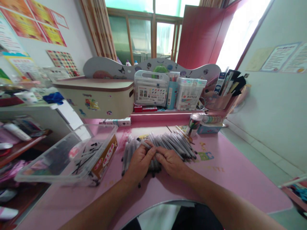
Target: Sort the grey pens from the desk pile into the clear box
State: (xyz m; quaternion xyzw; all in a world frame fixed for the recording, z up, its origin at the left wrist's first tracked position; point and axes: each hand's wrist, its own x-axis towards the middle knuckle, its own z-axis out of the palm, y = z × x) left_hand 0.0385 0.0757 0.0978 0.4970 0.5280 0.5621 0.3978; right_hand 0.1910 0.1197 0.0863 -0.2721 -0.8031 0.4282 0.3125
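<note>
Above the middle of the pink surface, back from the curved front edge: left hand, fingers curled and pinching one slim pen, dark end toward the rear left corner. Touching the left fingers: right hand, fingers bent inward; cannot tell whether gripping the same pen. Beneath and beyond both hands: wide pile of clear-barrelled pens, laid roughly side by side, many black ends toward the front edge. Near the left edge: open-topped clear plastic bin, with thin dark items inside. Toward the rear edge, right of the pile: lidded jar, just beside a blue box. On the raised shelf along the rear edge, from left to right: sticker-marked beige box, clear handled case, blue pencil tube, second clear case, pink holder with upright stationery.
</note>
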